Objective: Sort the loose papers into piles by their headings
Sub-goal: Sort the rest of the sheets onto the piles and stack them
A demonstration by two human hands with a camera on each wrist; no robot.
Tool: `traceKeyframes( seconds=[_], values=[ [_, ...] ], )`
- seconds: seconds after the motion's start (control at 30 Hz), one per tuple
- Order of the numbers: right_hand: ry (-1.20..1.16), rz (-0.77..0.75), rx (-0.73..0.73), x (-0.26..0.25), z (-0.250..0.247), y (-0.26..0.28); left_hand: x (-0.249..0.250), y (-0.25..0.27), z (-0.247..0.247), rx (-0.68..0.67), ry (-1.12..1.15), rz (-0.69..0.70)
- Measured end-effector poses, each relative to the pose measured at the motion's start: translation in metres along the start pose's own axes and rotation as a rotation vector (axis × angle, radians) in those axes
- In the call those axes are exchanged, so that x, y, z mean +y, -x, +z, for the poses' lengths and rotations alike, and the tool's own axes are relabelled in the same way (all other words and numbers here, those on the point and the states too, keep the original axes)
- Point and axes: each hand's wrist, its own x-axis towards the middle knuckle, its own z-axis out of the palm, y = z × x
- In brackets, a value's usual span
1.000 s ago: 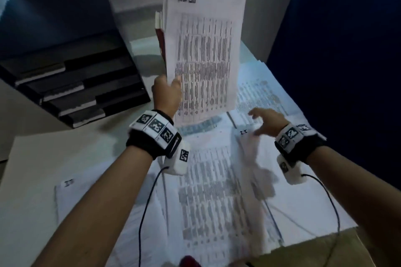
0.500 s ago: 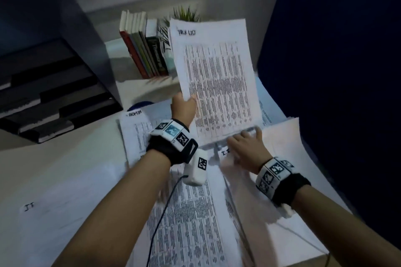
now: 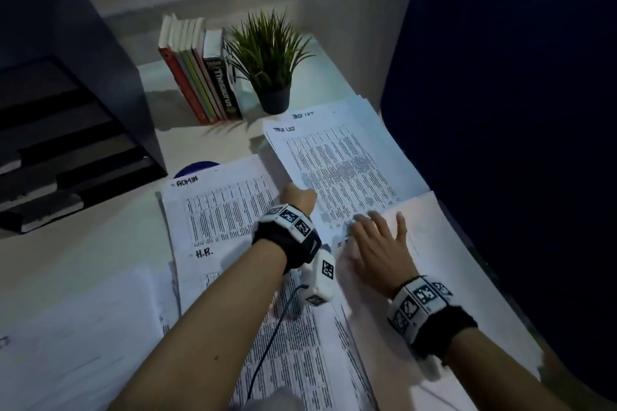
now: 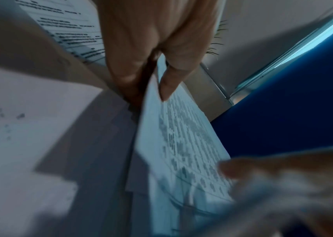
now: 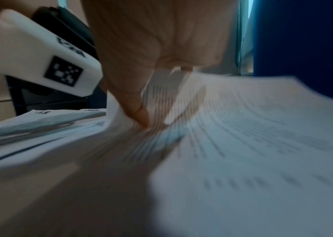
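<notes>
A printed sheet headed TASK LIST (image 3: 337,170) lies nearly flat at the back right, over another TASK LIST pile (image 3: 354,112). My left hand (image 3: 300,193) pinches its near left edge; the left wrist view shows thumb and fingers (image 4: 167,83) clamped on the sheet (image 4: 181,144). My right hand (image 3: 380,227) rests with fingers spread flat on the sheet's near edge and a pale sheet (image 3: 424,233) beside it. In the right wrist view the thumb (image 5: 139,112) touches blurred papers (image 5: 242,144). An ADMIN sheet (image 3: 217,207) and an H.R. sheet (image 3: 207,264) lie to the left.
A black stacked paper tray (image 3: 83,143) stands at the left. Upright books (image 3: 200,77) and a potted plant (image 3: 270,57) sit at the back. A dark blue panel (image 3: 500,110) borders the right side. More papers (image 3: 66,344) cover the near left.
My left hand has lowered the TASK LIST sheet from upright down onto the back right pile. My right hand has slid forward and spread flat at the sheet's near edge.
</notes>
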Motion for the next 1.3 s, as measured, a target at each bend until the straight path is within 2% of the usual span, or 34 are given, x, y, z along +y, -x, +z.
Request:
traceKeyframes(
  seconds=[0.07, 0.13, 0.23, 0.3, 0.4, 0.57, 0.67, 0.8, 0.87, 0.97, 1.13, 1.3],
  values=[
    [-0.042, 0.037, -0.183, -0.001, -0.007, -0.006, -0.001, 0.004, -0.004, 0.005, 0.019, 0.022],
    [-0.042, 0.075, -0.279, -0.003, -0.012, -0.008, -0.002, 0.007, -0.015, 0.005, 0.069, 0.059],
    [-0.052, 0.161, -0.33, -0.016, -0.022, -0.012, -0.009, 0.013, -0.049, 0.033, 0.156, 0.137],
    [-0.081, 0.181, -0.313, -0.034, -0.031, -0.015, -0.019, 0.017, -0.081, 0.08, 0.211, 0.203],
    [-0.128, 0.105, -0.246, -0.08, -0.042, -0.021, -0.052, 0.021, -0.135, 0.169, 0.241, 0.262],
    [-0.264, -0.072, -0.19, -0.186, -0.05, -0.017, -0.143, 0.028, -0.226, 0.289, 0.206, 0.214],
    [-0.317, -0.171, -0.218, -0.253, -0.043, -0.007, -0.201, 0.034, -0.278, 0.332, 0.041, 0.134],
    [-0.323, -0.306, -0.31, -0.319, -0.022, 0.009, -0.267, 0.036, -0.33, 0.292, -0.285, 0.006],
    [-0.317, -0.331, -0.381, -0.342, -0.012, 0.016, -0.291, 0.039, -0.347, 0.263, -0.434, -0.004],
    [-0.236, -0.321, -0.44, -0.366, -0.001, 0.025, -0.311, 0.044, -0.362, 0.208, -0.466, 0.08],
    [-0.09, -0.253, -0.344, -0.385, 0.008, 0.031, -0.318, 0.055, -0.372, 0.146, -0.455, 0.319],
    [-0.11, -0.141, -0.312, -0.4, 0.013, 0.031, -0.328, 0.067, -0.371, 0.113, -0.566, 0.401]
  ],
)
